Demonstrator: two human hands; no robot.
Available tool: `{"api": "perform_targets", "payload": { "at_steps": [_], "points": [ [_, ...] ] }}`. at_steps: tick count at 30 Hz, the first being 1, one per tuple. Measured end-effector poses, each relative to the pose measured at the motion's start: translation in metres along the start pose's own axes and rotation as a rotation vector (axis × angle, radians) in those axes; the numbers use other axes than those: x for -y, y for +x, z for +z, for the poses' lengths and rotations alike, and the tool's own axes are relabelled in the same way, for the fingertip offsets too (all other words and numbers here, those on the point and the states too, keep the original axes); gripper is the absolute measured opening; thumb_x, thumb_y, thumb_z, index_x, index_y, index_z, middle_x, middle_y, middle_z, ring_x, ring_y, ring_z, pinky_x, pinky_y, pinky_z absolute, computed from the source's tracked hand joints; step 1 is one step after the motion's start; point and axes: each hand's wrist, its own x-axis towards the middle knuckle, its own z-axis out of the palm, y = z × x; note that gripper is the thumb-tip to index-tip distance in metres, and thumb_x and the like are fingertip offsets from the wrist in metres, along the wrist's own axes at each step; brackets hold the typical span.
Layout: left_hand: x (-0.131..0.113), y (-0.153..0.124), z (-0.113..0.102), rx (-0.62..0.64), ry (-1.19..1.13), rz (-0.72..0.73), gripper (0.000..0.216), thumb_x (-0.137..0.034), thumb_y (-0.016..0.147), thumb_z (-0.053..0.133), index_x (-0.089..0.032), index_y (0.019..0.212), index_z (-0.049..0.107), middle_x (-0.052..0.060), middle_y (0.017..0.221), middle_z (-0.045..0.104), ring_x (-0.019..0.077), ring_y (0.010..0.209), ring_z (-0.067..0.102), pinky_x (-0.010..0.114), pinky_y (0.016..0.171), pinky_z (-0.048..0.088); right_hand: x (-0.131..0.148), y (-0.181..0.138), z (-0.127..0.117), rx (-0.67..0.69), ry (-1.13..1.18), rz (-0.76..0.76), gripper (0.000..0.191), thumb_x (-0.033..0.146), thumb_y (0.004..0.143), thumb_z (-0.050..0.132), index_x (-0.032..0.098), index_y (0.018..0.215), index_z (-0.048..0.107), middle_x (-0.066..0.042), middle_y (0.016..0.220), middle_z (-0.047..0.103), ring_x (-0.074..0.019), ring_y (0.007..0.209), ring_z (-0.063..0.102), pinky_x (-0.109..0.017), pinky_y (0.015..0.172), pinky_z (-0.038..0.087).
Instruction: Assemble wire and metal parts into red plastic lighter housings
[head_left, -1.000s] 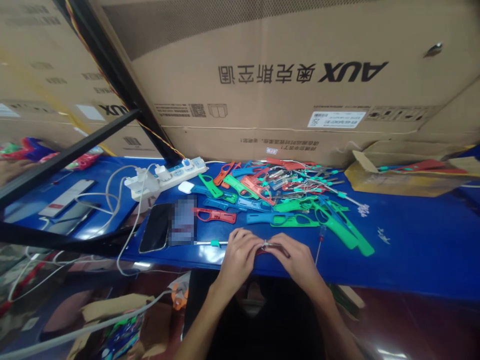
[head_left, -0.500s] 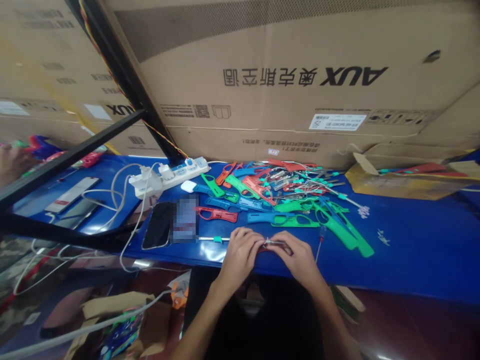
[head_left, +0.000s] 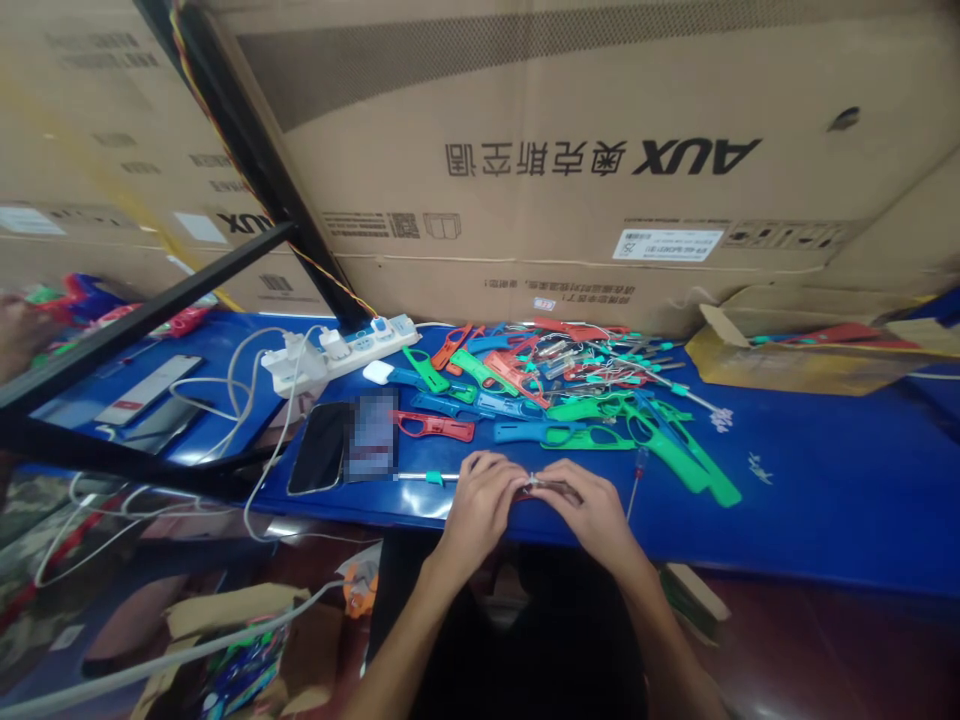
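Close to the table's front edge, my left hand [head_left: 486, 495] and my right hand [head_left: 589, 505] meet over a partly assembled long-nose lighter [head_left: 529, 493]. Its red shell shows only in part between the fingers. The left fingers are closed on its left end, from which a thin metal tube [head_left: 412, 477] with a green piece sticks out leftward. My right thumb and fingers pinch the other end, around a small brownish part that they mostly cover. Just beyond the hands lie blue and green handle shells [head_left: 525, 433]. A screwdriver [head_left: 637, 477] rests right of my right hand.
Behind the shells is a heap of wired metal tubes [head_left: 585, 360]. Two phones [head_left: 319, 450] and a white power strip [head_left: 360, 347] with cables are at left. An open carton [head_left: 810, 370] stands at right, large cartons behind. Another person's hand [head_left: 22, 325] shows far left.
The view has shifted slightly. Both hands keep their hold on the lighter in nearly the same place, with only slight finger movement.
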Motion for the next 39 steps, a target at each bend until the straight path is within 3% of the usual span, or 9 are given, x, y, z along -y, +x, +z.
{"api": "perform_targets", "payload": {
  "at_steps": [8, 20, 24, 28, 32, 35, 39],
  "points": [
    [-0.004, 0.001, -0.002, 0.01, -0.022, -0.033, 0.011, -0.026, 0.103, 0.055, -0.021, 0.1, 0.064, 0.001, 0.1, 0.071, 0.0203, 0.102, 0.057, 0.038, 0.098, 0.038, 0.0, 0.0, -0.001, -0.032, -0.032, 0.01, 0.015, 0.037, 0.097, 0.066, 0.024, 0.101, 0.071, -0.004, 0.096, 0.073, -0.0179, 0.08, 0.069, -0.028, 0.07, 0.051],
    [0.003, 0.001, -0.001, -0.019, -0.059, -0.025, 0.007, -0.026, 0.1, 0.062, -0.024, 0.096, 0.068, -0.001, 0.097, 0.075, 0.0201, 0.099, 0.059, 0.038, 0.095, 0.04, 0.001, -0.002, -0.002, -0.043, -0.061, 0.005, 0.019, 0.041, 0.096, 0.067, 0.024, 0.1, 0.074, -0.002, 0.093, 0.075, -0.0169, 0.072, 0.066, -0.028, 0.065, 0.051],
    [0.003, 0.001, -0.002, 0.004, -0.031, -0.022, 0.014, -0.026, 0.099, 0.063, -0.024, 0.113, 0.065, 0.001, 0.112, 0.073, 0.022, 0.114, 0.057, 0.04, 0.102, 0.041, 0.0, -0.001, -0.003, -0.078, -0.128, -0.014, 0.017, 0.04, 0.095, 0.068, 0.025, 0.101, 0.074, -0.002, 0.092, 0.074, -0.0176, 0.073, 0.063, -0.03, 0.069, 0.05],
    [0.008, -0.005, -0.013, -0.019, 0.048, 0.016, 0.034, -0.026, 0.098, 0.064, -0.026, 0.131, 0.057, 0.005, 0.132, 0.065, 0.0234, 0.127, 0.052, 0.043, 0.11, 0.038, -0.004, 0.0, -0.003, -0.099, -0.186, -0.051, 0.015, 0.038, 0.097, 0.066, 0.025, 0.103, 0.072, -0.004, 0.099, 0.074, -0.023, 0.093, 0.065, -0.036, 0.084, 0.05],
    [0.024, -0.016, -0.036, -0.056, 0.164, -0.009, 0.035, -0.031, 0.095, 0.069, -0.026, 0.128, 0.059, 0.006, 0.127, 0.067, 0.026, 0.12, 0.055, 0.045, 0.104, 0.043, -0.006, 0.0, -0.001, -0.104, -0.232, -0.048, 0.014, 0.036, 0.098, 0.064, 0.025, 0.105, 0.07, -0.005, 0.102, 0.073, -0.0251, 0.097, 0.064, -0.04, 0.087, 0.049],
    [0.033, -0.024, -0.049, 0.008, 0.185, 0.016, 0.035, -0.035, 0.094, 0.07, -0.026, 0.126, 0.062, 0.006, 0.123, 0.068, 0.0259, 0.117, 0.057, 0.044, 0.101, 0.045, -0.005, 0.0, 0.0, -0.089, -0.251, -0.046, 0.014, 0.034, 0.099, 0.062, 0.026, 0.109, 0.069, -0.005, 0.105, 0.072, -0.0251, 0.099, 0.064, -0.04, 0.089, 0.049],
    [0.035, -0.025, -0.051, 0.071, 0.207, 0.048, 0.028, -0.036, 0.097, 0.065, -0.025, 0.123, 0.065, 0.007, 0.123, 0.068, 0.0251, 0.117, 0.058, 0.044, 0.101, 0.045, -0.004, 0.0, 0.001, -0.072, -0.266, -0.04, 0.013, 0.032, 0.1, 0.06, 0.025, 0.107, 0.068, -0.005, 0.104, 0.072, -0.0244, 0.1, 0.064, -0.039, 0.088, 0.05]
  ]
}}
